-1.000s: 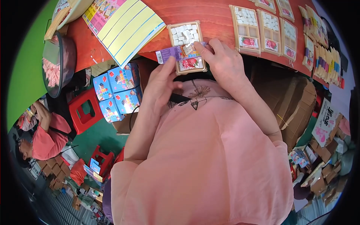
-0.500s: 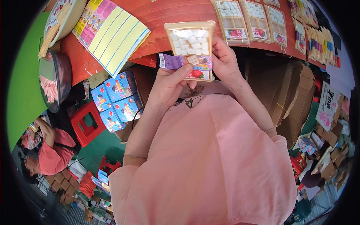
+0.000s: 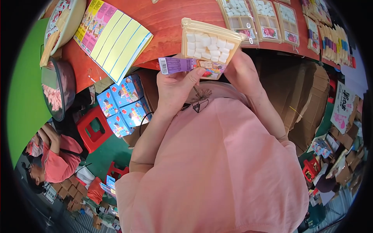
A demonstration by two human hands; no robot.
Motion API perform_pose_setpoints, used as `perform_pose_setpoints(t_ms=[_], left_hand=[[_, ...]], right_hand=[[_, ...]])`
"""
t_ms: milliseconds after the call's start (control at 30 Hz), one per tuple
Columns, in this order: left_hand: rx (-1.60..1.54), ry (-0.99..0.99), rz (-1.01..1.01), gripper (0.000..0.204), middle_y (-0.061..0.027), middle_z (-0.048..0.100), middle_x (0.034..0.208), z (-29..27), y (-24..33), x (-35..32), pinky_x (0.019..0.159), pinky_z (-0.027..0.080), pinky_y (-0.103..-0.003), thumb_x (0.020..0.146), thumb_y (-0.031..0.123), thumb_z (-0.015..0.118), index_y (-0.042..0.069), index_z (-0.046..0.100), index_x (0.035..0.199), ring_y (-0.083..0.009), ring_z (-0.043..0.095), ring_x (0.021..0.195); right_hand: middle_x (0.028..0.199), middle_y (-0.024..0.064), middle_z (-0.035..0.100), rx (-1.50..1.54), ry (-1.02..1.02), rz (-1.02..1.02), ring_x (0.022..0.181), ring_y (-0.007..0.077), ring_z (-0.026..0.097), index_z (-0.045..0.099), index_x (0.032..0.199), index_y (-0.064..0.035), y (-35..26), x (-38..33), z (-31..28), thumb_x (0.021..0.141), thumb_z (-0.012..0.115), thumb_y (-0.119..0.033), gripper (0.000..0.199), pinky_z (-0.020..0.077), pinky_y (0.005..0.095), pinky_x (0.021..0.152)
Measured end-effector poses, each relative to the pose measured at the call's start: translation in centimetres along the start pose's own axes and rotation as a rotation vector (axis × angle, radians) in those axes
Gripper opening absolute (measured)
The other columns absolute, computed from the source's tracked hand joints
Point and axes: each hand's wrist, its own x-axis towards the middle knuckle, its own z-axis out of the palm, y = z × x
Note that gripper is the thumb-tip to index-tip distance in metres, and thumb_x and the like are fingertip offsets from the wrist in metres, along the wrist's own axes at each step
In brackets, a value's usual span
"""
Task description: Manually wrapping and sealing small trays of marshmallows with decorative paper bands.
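Note:
Above my lap, at the table's near edge, I hold a shallow cream plastic tray (image 3: 206, 26) tilted. White marshmallow-like pieces (image 3: 208, 46) fill its far part under a clear cover, and a strawberry picture shows at its near end. My left hand (image 3: 173, 91) pinches a purple printed label (image 3: 175, 65) against the near part, thumb on top. One end of the label sticks out past the tray's left side. My right hand (image 3: 244, 73) grips the tray's right side; its fingertips are partly hidden behind it.
A yellow label sheet (image 3: 123, 44) lies on the red table (image 3: 163, 19). Several similar filled trays (image 3: 268, 23) stand at the back right, beside bundled sticks (image 3: 338, 44). A bowl (image 3: 58, 91) with pink pieces, blue boxes (image 3: 124, 103) and a red stool (image 3: 93, 128) are at left.
The tray has turned clockwise, its right side dropping lower. My right hand has shifted slightly right and down along with it. The label's free end now sticks out farther left.

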Motion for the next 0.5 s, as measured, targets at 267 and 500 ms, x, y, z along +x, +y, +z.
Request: perform_pose_setpoints(t_ms=[267, 500], left_hand=[[0.318, 0.346, 0.376, 0.039, -0.0041, 0.052, 0.099, 1.0, -0.4, -0.3, 0.083, 0.048, -0.03, 0.08, 0.0, 0.08, 0.003, 0.05, 0.105, -0.0113, 0.055, 0.093], [0.709, 0.221, 0.773, 0.04, -0.0176, 0.061, 0.114, 1.5, 3.0, -1.6, 0.085, 0.049, -0.032, 0.078, 0.006, 0.08, -0.007, 0.063, 0.112, -0.0271, 0.061, 0.101]], right_hand=[[0.112, 0.0178, 0.068, -1.081, -0.158, -0.787, 0.099, 0.0309, 0.063, 0.057, 0.12, 0.0004, -1.7, 0.2, 1.4, 0.083, 0.076, -0.016, 0.044, 0.0505, 0.0414, 0.088], [0.115, 0.0187, 0.068, -1.237, -0.181, -1.025, 0.099, 0.0329, 0.061, 0.057, 0.112, -0.0053, -2.9, 0.3, 2.6, 0.082, 0.077, -0.018, 0.038, 0.0495, 0.0415, 0.086]])
